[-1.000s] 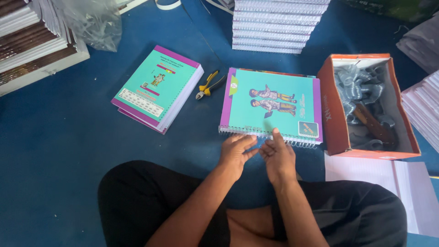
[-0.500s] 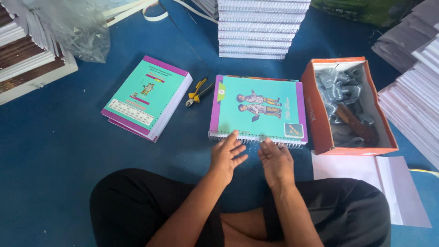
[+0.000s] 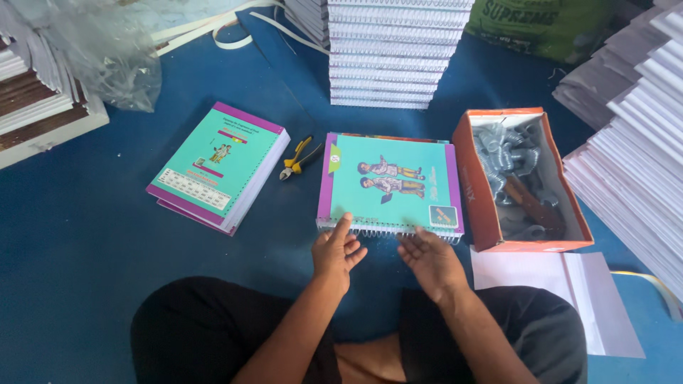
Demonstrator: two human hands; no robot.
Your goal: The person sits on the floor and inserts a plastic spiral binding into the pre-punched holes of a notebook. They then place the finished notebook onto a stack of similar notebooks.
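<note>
Seemingly close to bound, a teal notebook (image 3: 390, 183) lies on the blue floor (image 3: 85, 235) with a wire coil along its near edge, where the left hand (image 3: 336, 250) and right hand (image 3: 429, 261) hover open, grasping nothing, beside a box of coils (image 3: 523, 178).

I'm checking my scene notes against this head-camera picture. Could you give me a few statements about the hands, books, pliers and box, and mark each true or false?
1. The left hand touches the spiral edge of the teal book in front of the person. True.
2. The right hand holds the pliers. False: the pliers lie on the blue floor between the two teal books, and the right hand is open and holds nothing.
3. The orange box sits to the right of that book and holds metal coils. True.
4. The second teal book lies on top of the white stack. False: it lies on the floor, left of the pliers.
</note>
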